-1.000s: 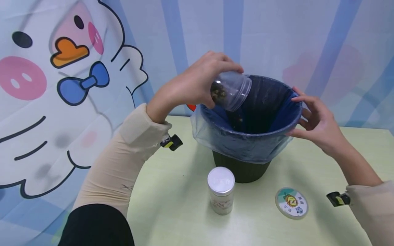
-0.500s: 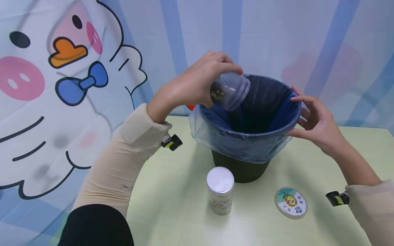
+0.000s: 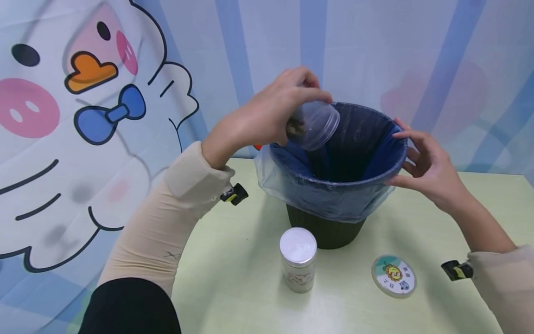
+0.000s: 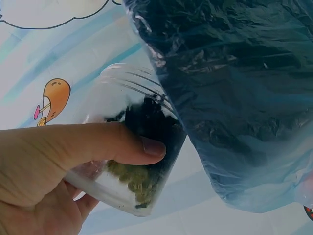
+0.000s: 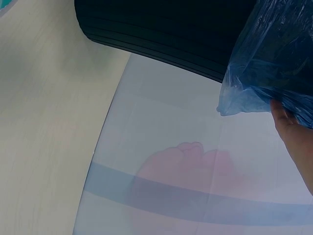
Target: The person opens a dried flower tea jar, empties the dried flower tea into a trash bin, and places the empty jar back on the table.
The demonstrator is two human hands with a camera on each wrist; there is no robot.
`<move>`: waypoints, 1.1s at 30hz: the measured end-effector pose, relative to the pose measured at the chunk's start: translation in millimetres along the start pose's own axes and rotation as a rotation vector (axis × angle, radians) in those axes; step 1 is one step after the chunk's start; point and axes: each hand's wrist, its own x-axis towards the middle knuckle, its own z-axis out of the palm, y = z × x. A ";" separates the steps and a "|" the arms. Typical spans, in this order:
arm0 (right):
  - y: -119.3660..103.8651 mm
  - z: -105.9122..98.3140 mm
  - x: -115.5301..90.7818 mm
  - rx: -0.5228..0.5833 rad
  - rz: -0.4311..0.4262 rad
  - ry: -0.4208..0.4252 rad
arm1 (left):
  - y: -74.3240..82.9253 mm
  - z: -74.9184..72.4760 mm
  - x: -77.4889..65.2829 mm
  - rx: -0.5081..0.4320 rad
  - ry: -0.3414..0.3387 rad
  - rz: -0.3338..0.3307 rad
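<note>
My left hand [image 3: 271, 111] holds a clear plastic jar [image 3: 314, 127] tilted, its open mouth over the near-left part of a dark trash can [image 3: 323, 229]. Inside the jar, the left wrist view shows greenish-brown bits [image 4: 132, 181] near its base, with the thumb pressed along the wall. A translucent blue trash bag [image 3: 321, 199] lines the can and folds down outside its rim. On the right side my right hand [image 3: 434, 169] grips the bag-covered rim, thumb and fingers curved at its edge; in the right wrist view only part of this hand [image 5: 296, 137] shows.
A round printed lid [image 3: 394, 275] lies on the pale table [image 3: 225, 278] right of a white-capped canister [image 3: 298, 260], which stands upright before the can. Behind the table hangs a cartoon-printed cloth [image 3: 267, 51].
A few bits seen falling below the jar's mouth a second ago no longer show. The left hand's fingers shift slightly on the jar, and its contents change shape. The right hand stays put.
</note>
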 end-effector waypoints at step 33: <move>0.2 1.0 -0.9 0.000 0.015 0.029 | 9.8 9.3 10.1 0.182 0.008 0.179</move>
